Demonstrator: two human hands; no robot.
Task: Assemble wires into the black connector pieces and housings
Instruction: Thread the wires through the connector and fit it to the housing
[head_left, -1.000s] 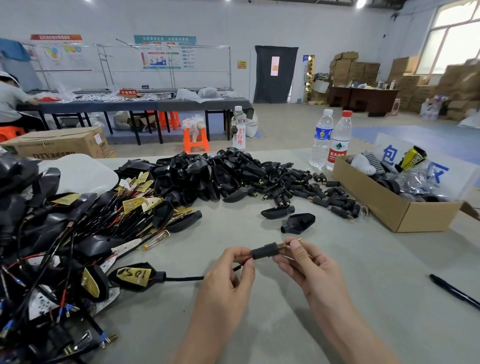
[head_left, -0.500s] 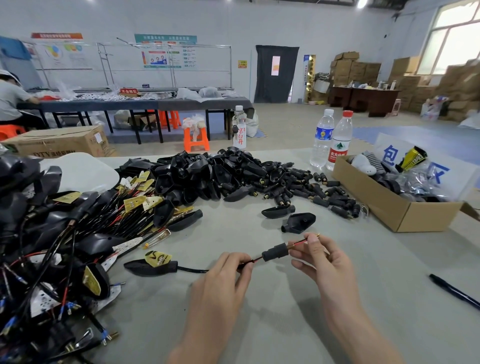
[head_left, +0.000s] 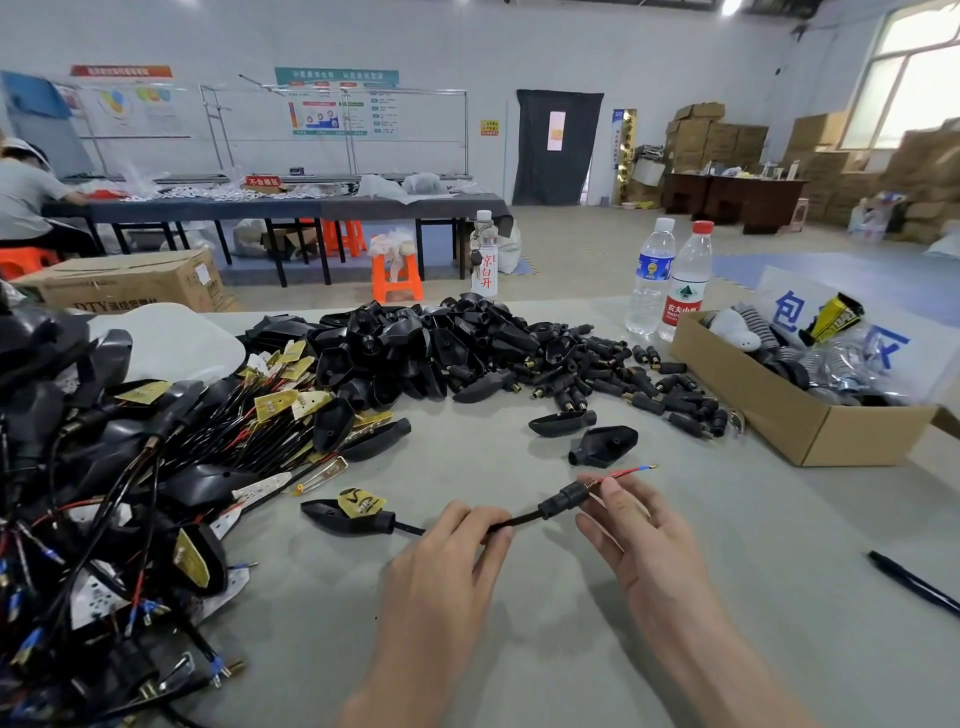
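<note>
My left hand (head_left: 447, 566) pinches a black cable (head_left: 514, 521) just behind a small black connector piece (head_left: 563, 499) threaded on it. My right hand (head_left: 634, 525) pinches the red wire (head_left: 623, 473) that sticks out of the connector's front, ending in a blue and brass tip. The cable runs left to a black housing (head_left: 348, 519) with a yellow tag lying on the table. Two loose black housings (head_left: 602, 444) lie just beyond my hands.
A large heap of black housings and connector pieces (head_left: 467, 348) fills the table's middle back. A tangle of wired assemblies (head_left: 104, 493) covers the left. A cardboard box (head_left: 810, 415) stands at right, two water bottles (head_left: 670, 280) behind it, a black pen (head_left: 914, 582) at far right.
The connector piece has slid further back along the cable, baring more red wire. The cable and its tagged housing have been drawn to the right, and my right hand has moved up and right.
</note>
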